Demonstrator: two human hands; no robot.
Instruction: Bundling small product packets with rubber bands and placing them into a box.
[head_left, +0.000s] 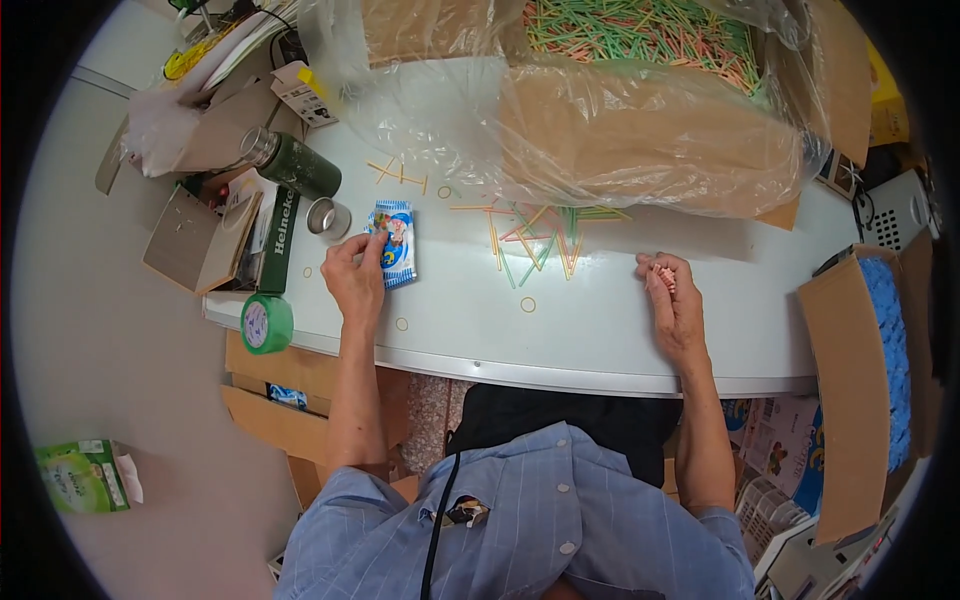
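The left grip (356, 280) touches the left side of the blue-and-white packet (400, 250), which lies on the desk (450, 325); whether the fingers pinch it, I cannot tell. Well right of the packet, the right grip (680, 312) is curled around a small red-and-white bundle (666, 280). A metal cup (327, 217) stands just left of the packet, a dark green bottle (303, 164) beyond to its left. Loose coloured sticks (541, 255) lie right of the packet; a plastic-lined box (650, 135) sits beyond to its right. A green tape roll (267, 324) is left of the packet, nearer the person.
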